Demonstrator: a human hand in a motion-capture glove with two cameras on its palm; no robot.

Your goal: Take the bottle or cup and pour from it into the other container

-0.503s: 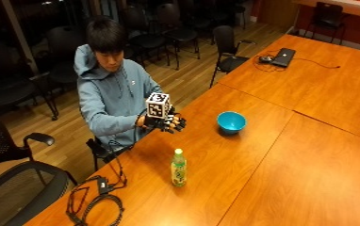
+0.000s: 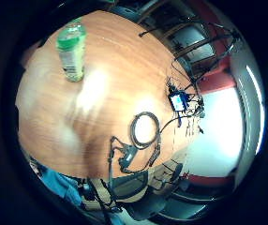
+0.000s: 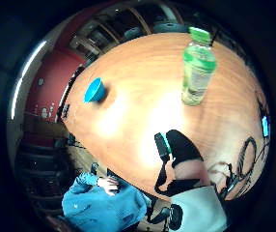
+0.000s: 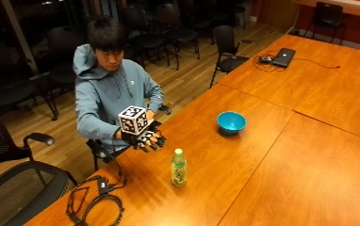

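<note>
Nothing done yet: gloved right hand (image 4: 147,140), fingers relaxed and empty, hovers left of the upright, capped bottle (image 4: 179,167); blue bowl (image 4: 231,122) farther right awaits pouring.

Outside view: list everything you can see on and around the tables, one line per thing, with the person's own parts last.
bottle: one, clear with green cap and green label, upright on the near table in front of the person
bowl: one, blue, on the same table, farther along from the bottle
cable bundle: one, black, coiled at the near table edge
laptop: one, dark, on the far table with a cord beside it
tables: wooden, orange-brown, joined together
chairs: several, black, around and behind the tables
right hand: one, black glove, raised above the table edge, short of the bottle, holding nothing
</note>
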